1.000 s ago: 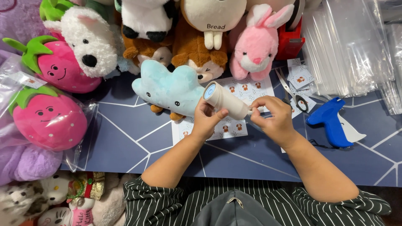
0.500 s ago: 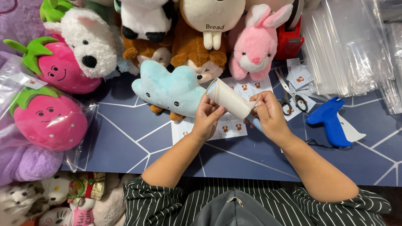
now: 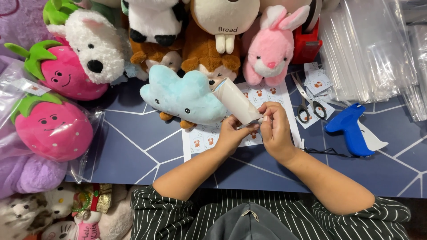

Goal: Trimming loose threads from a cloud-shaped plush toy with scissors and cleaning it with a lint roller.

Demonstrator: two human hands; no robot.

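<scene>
At the far left, a pink strawberry plush (image 3: 53, 130) sits in a crinkly clear bag, soft and round, with a second strawberry plush (image 3: 66, 75) bare behind it. Further right a fluffy white dog plush (image 3: 91, 46) leans at the far edge, and a pale blue cloud plush (image 3: 184, 95) of smooth velour lies on the dark blue surface (image 3: 133, 151).

Your left hand (image 3: 231, 135) is closed on the near end of a white paper roll (image 3: 235, 103), a stiff, slightly glossy tube angled up toward the cloud. Your right hand (image 3: 275, 129) pinches the roll's loose edge between thumb and fingertips, just above a flat sheet of small stickers (image 3: 209, 140).

The risk here is tearing: a thin paper edge may rip or crease if you pull at an angle, and the slick tube could twist in your left grip. The roll's far end touches the cloud plush and could nudge it.

To the right lie metal scissors (image 3: 309, 106), a hard blue plastic tagging gun (image 3: 351, 131), and a slippery stack of clear bags (image 3: 373, 49) that could slide.
</scene>
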